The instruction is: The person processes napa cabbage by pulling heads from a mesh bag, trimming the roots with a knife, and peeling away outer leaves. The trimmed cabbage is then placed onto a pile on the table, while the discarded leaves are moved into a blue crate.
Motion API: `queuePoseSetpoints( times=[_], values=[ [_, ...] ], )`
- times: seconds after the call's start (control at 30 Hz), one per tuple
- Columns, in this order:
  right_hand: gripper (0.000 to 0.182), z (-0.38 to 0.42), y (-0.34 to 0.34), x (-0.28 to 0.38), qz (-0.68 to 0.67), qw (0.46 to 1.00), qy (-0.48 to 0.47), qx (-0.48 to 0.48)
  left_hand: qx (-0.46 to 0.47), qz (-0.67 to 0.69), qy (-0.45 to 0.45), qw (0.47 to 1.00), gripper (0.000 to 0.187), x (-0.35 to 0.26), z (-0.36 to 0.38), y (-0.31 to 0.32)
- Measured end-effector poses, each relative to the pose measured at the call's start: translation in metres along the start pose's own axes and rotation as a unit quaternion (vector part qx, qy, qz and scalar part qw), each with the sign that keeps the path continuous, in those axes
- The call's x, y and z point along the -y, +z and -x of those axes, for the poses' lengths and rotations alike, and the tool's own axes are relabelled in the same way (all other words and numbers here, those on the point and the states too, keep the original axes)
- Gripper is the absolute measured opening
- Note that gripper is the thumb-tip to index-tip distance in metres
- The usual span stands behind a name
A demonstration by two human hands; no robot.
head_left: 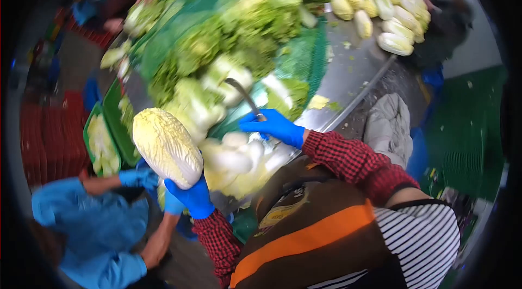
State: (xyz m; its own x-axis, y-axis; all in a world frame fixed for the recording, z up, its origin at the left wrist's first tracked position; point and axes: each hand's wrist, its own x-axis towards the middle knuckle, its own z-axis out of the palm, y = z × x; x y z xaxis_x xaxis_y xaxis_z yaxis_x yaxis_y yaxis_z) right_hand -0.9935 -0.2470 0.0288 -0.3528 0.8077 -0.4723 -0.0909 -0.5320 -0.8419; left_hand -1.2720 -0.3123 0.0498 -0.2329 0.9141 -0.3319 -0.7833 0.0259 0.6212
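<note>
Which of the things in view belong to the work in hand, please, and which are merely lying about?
In hand:
- left hand holding a trimmed cabbage
- right hand gripping a knife
- untrimmed cabbages heaped on the green net

Lying about:
- trimmed cabbages stacked far off
- grey cloth
- green crates

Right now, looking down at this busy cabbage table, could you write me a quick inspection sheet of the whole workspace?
Surface: metal table, wet-looking, scattered with leaf scraps.
Job's things: trimmed cabbage half held up off the table; knife, blade pointing away from the person.
Clutter: heap of green cabbages on green netting; pale cut pieces at the near edge; trimmed cabbages stacked at the far end.
Hands: left hand, blue-gloved, grips the cabbage half from below; right hand, blue-gloved, holds the knife.
Cables: nothing seen.
Surroundings: a co-worker in blue close on the left; green trays of cabbage; red crates.
</note>
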Motion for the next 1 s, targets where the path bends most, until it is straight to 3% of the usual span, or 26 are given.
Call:
queuePoseSetpoints(
  times=[0.07, 0.13, 0.23, 0.3, 0.37, 0.43, 0.5, 0.57, 0.67, 0.7, 0.77, 0.8, 0.9, 0.97, 1.0],
  values=[
    [0.036, -0.002, -0.026, 0.017, -0.073, 0.991, -0.099, 0.059, 0.036, -0.023, -0.027, 0.999, 0.084, 0.041, -0.013, 0.037],
    [0.046, 0.010, -0.061, 0.053, -0.116, 0.983, -0.105, 0.092, 0.087, -0.078, -0.073, 0.990, 0.080, 0.091, -0.026, 0.100],
    [0.023, 0.006, -0.150, 0.051, -0.190, 0.963, -0.177, 0.070, 0.159, -0.189, -0.162, 0.956, 0.079, 0.169, -0.047, 0.172],
    [0.027, 0.008, -0.210, 0.043, -0.301, 0.930, -0.196, 0.077, 0.204, -0.205, -0.209, 0.934, 0.077, 0.221, -0.063, 0.202],
    [0.025, 0.010, -0.281, 0.035, -0.347, 0.930, -0.117, 0.030, 0.255, -0.216, -0.261, 0.906, 0.075, 0.263, -0.076, 0.258],
    [0.023, 0.020, -0.339, 0.032, -0.495, 0.867, -0.048, -0.015, 0.288, -0.270, -0.286, 0.873, 0.071, 0.309, -0.088, 0.308],
    [0.027, 0.029, -0.399, 0.054, -0.567, 0.819, -0.081, -0.034, 0.328, -0.275, -0.306, 0.851, 0.066, 0.355, -0.094, 0.365],
    [0.032, 0.036, -0.462, 0.095, -0.600, 0.785, -0.144, -0.051, 0.348, -0.338, -0.240, 0.841, 0.056, 0.390, -0.088, 0.423],
    [0.040, 0.041, -0.557, 0.175, -0.610, 0.754, -0.237, -0.062, 0.322, -0.364, -0.175, 0.856, 0.047, 0.429, -0.084, 0.461],
    [0.027, 0.036, -0.578, 0.215, -0.571, 0.756, -0.262, -0.184, 0.322, -0.363, -0.227, 0.844, 0.044, 0.434, -0.085, 0.465],
    [0.028, 0.003, -0.661, 0.228, -0.569, 0.755, -0.316, -0.075, 0.282, -0.365, -0.282, 0.841, 0.035, 0.446, -0.081, 0.465],
    [0.033, -0.003, -0.673, 0.253, -0.544, 0.758, -0.321, -0.161, 0.264, -0.377, -0.287, 0.840, 0.033, 0.453, -0.086, 0.456],
    [0.035, -0.046, -0.714, 0.293, -0.563, 0.754, -0.285, -0.182, 0.207, -0.378, -0.274, 0.860, 0.037, 0.461, -0.086, 0.447],
    [0.033, -0.085, -0.725, 0.307, -0.562, 0.692, -0.353, -0.285, 0.141, -0.379, -0.276, 0.872, 0.030, 0.448, -0.077, 0.461],
    [0.033, -0.100, -0.728, 0.311, -0.563, 0.700, -0.342, -0.276, 0.127, -0.376, -0.269, 0.877, 0.030, 0.454, -0.084, 0.449]
  ],
)
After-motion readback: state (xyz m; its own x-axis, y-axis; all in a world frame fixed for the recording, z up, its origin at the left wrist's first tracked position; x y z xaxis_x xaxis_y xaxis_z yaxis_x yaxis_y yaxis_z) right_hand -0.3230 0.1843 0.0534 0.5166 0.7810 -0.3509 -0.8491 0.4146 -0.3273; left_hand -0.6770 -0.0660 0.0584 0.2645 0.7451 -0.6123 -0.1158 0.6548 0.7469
